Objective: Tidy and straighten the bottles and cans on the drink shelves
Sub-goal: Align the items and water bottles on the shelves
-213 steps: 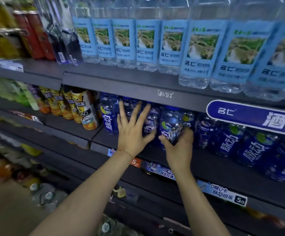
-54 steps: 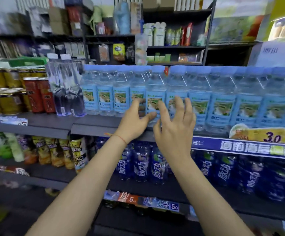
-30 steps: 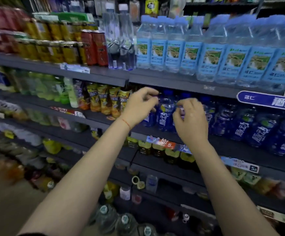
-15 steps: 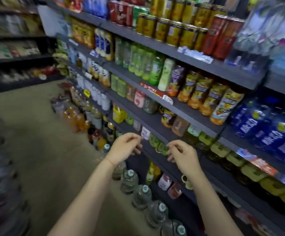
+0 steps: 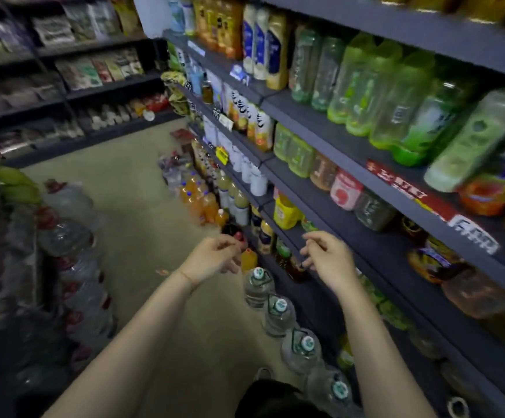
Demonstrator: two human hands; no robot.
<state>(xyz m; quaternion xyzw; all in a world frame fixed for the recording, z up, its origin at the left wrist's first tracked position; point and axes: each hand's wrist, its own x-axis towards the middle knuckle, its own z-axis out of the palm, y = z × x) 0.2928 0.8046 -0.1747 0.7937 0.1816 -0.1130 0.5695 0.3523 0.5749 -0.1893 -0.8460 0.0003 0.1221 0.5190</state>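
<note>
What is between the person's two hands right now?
Nothing is held between the left hand and right hand; the head view shows through the gap a small orange bottle and a large clear water jug below.

Open floor [image 5: 142,212] leftward, large water jugs [image 5: 278,313] along the shelf foot, stacked jugs [image 5: 73,245] far left.

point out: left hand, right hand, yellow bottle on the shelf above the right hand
left hand [image 5: 212,259], head view, back of hand
right hand [image 5: 331,260], head view, back of hand
yellow bottle [image 5: 286,214], head view, front of body
</note>
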